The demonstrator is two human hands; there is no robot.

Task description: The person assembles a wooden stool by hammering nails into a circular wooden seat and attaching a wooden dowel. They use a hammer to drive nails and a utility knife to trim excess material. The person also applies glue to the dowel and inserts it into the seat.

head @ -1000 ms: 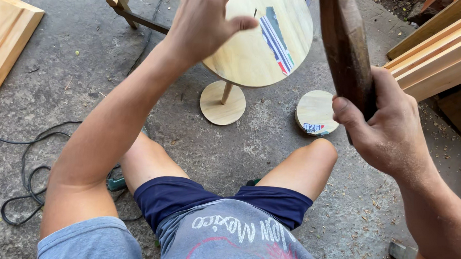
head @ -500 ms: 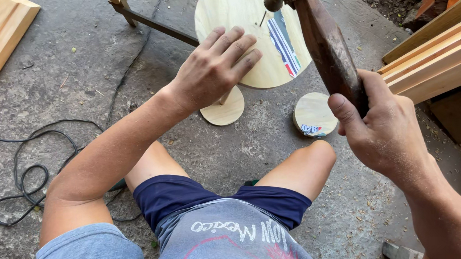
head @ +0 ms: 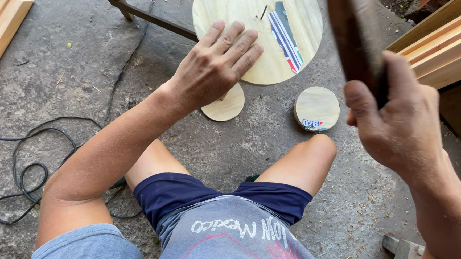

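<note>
On the concrete floor (head: 74,66), the left hand (head: 213,70) is now lying flat with fingers spread on the near edge of the round wooden disc (head: 232,12), lower than it was a second ago. The right hand (head: 396,123) is clenching the dark hammer handle (head: 353,41), which is now raised, its head out of view. A nail (head: 263,12) is standing tilted in the disc, beside a striped sticker (head: 285,36). Two smaller wooden discs (head: 317,108) are lying near the knees, a black cable (head: 30,170) is coiling at the left, and planks (head: 449,41) are leaning at the right.
</note>
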